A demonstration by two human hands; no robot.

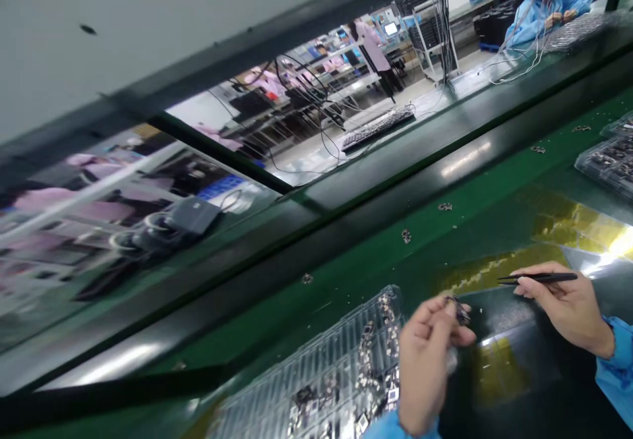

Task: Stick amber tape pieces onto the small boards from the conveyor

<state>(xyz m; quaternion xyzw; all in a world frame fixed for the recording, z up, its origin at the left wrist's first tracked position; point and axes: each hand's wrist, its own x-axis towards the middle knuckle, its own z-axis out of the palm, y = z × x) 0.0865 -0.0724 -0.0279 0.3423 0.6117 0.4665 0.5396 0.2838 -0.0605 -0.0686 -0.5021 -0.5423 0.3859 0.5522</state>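
My left hand (429,353) pinches a small dark electronic part (461,312) between thumb and fingers; its exact kind is too blurred to make out. To the right, my right hand (564,304) is closed around black tweezers (544,278), whose tips point left and stay apart from the part. Below and left of my left hand lies a clear plastic tray (281,366) with slots, holding many small metallic parts. Yellow film sheets (502,267) lie on the dark work surface near both hands.
Small parts (406,235) lie scattered along the green belt (361,254). Another clear tray (608,159) of parts sits at the far right. Beyond the metal rail (445,155) are a keyboard (378,128), cables and a person in blue (537,14). A shelf (148,37) hangs overhead.
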